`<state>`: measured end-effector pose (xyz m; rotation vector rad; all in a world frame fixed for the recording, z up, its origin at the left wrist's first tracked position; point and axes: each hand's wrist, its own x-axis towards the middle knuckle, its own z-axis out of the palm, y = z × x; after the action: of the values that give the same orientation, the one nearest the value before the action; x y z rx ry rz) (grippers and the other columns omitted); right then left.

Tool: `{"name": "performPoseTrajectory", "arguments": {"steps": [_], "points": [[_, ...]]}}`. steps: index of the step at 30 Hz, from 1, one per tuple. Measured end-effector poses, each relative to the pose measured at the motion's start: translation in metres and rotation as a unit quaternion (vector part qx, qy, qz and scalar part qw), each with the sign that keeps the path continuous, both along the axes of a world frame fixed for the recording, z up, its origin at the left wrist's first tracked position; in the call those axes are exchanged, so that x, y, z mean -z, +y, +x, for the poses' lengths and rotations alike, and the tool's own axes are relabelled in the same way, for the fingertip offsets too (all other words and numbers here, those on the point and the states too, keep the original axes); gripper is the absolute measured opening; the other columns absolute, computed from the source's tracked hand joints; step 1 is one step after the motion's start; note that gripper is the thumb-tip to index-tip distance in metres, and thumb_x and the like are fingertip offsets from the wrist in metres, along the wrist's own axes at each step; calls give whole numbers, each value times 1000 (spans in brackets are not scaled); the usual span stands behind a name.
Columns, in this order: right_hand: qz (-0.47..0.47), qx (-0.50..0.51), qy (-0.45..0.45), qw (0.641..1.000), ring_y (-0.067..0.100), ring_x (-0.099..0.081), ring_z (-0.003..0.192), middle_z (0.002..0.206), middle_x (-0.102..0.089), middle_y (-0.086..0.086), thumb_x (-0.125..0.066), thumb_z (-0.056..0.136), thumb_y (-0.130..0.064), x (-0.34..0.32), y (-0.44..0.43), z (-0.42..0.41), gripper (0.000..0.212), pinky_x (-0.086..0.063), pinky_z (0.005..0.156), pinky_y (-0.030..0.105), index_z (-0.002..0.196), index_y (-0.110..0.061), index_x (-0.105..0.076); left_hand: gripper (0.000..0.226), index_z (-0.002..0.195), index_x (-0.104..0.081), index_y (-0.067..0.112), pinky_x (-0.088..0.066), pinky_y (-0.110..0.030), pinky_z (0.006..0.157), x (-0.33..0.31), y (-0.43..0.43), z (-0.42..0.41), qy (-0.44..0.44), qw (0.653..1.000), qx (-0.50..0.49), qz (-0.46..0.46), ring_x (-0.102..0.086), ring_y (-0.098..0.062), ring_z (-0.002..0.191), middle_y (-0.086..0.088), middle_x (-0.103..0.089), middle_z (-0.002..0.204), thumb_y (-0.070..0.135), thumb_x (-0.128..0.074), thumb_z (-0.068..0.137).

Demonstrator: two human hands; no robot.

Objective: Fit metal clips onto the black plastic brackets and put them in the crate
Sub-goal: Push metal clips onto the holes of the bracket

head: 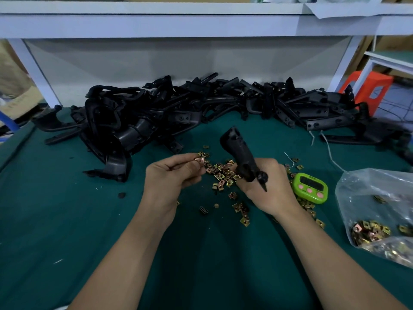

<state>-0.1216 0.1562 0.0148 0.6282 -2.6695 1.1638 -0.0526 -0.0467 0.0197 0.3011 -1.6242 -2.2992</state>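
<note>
Green cloth covers the workbench, with a white shelf overhead at twelve o'clock and an orange stool beyond the bench edge at two o'clock. A heap of black brackets runs across the far side from ten to two o'clock, within reach but off the working patch. Loose clips lie scattered at the centre, right between the hands, likely so that one can be picked up without stretching. The left hand, at nine o'clock from that scatter, pinches a single clip between thumb and forefinger tips, the other fingers curled under; the clip is raised just above the pile and turned toward the right side. The right hand, at three o'clock, has its fingers wrapped round the lower end of one bracket, which stands tilted with its broad end up toward eleven o'clock. That grip seems meant to steady the part and present a mounting tab to the incoming clip, though I cannot tell which tab is the target. Clip and bracket are apart, so the fitting looks not yet done. A green timer sits just beside the right hand at three o'clock, and a plastic bag holding more clips lies at four o'clock. No crate is in view.
</note>
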Motion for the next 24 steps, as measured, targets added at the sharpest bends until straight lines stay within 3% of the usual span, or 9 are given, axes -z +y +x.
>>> {"name": "performPoseTrajectory", "arguments": {"steps": [3, 5, 8, 13, 16, 21, 24], "points": [[34, 42, 50, 997, 5, -52, 52, 50, -51, -20, -73, 76, -3, 1, 1, -1, 30, -29, 46, 10, 72, -32, -63, 16, 89, -83, 13, -58, -22, 66, -1, 2, 1, -7, 1000, 13, -3, -77, -20, 81, -15, -79, 92, 0, -75, 83], [65, 80, 71, 992, 16, -54, 56, 53, -51, -15, -76, 77, -12, 3, 2, -4, 24, -34, 48, 25, 74, -33, -65, 17, 90, -83, 14, -58, -22, 66, -1, 4, 2, -13, 1000, 15, -16, -76, -21, 79, -14, -79, 90, 0, -75, 84], [83, 112, 83, 987, 30, -63, 68, 60, -62, -8, -82, 76, -25, 4, 2, -6, 12, -47, 57, 34, 78, -28, -70, 21, 92, -84, 16, -58, -21, 69, 0, 6, 2, -33, 999, 22, -37, -75, -21, 77, -13, -79, 88, -1, -73, 85], [87, 124, 80, 985, 30, -63, 66, 55, -55, -9, -82, 75, -32, 9, 3, -10, 25, -43, 56, 32, 66, -34, -59, 18, 81, -83, 22, -55, -18, 71, 5, 9, 0, -57, 992, 31, -105, -65, -14, 72, -6, -73, 77, 8, -76, 71], [86, 123, 66, 987, 30, -65, 69, 61, -64, -5, -82, 75, -32, 11, 3, -12, 16, -47, 57, 33, 72, -28, -67, 18, 77, -81, 23, -52, -17, 67, 6, 10, 0, -52, 991, 38, -114, -62, -10, 70, -3, -71, 75, 12, -76, 63], [73, 113, 68, 989, 29, -67, 71, 69, -71, -3, -83, 75, -31, 13, 3, -13, 13, -48, 57, 32, 84, -26, -75, 28, 76, -79, 22, -55, -18, 67, 10, 8, -1, -32, 992, 49, -109, -69, -12, 71, -5, -76, 78, -5, -74, 84], [68, 112, 67, 989, 28, -66, 71, 70, -71, -3, -85, 74, -32, 13, 3, -13, 16, -43, 57, 30, 85, -26, -75, 25, 83, -71, 17, -56, -19, 69, 17, 11, -3, -58, 981, 4, -184, -74, -14, 77, -2, -78, 82, -4, -65, 93]]}}
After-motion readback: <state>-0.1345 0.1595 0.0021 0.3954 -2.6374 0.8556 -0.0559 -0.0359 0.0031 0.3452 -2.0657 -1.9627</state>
